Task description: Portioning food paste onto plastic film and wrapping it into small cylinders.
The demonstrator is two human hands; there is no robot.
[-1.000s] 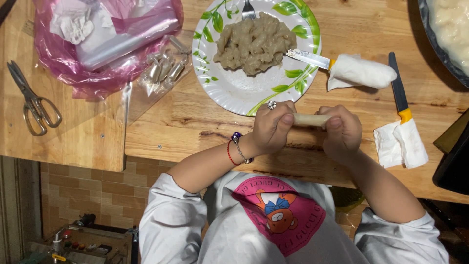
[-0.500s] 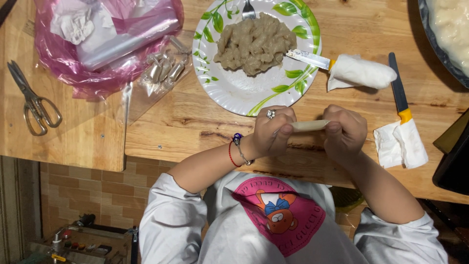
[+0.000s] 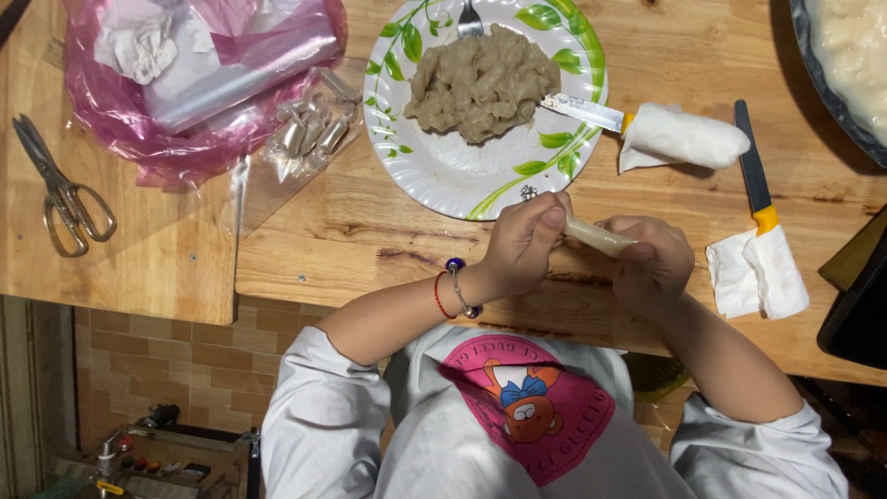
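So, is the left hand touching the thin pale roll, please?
Touching. In the head view the left hand pinches one end of the thin pale roll, with no gap visible; the right hand holds the other end.

- We see a pink, see-through plastic bag (image 3: 199, 79) lying crumpled on the tabletop (image 3: 370, 249) at the upper left; inside it sit crumpled white paper and a clear, long rectangular packet with a glossy surface.
- We see a small clear plastic packet (image 3: 309, 129) just beside the pink bag's right edge, near the rim of the white plate with green leaves (image 3: 407, 157); it holds several small pale, capsule-like pieces, too small for us to tell further.
- We see a round pink printed patch (image 3: 527, 407) with a small cartoon figure on the front of the white shirt, at the bottom centre.
- We find no signs or screens.
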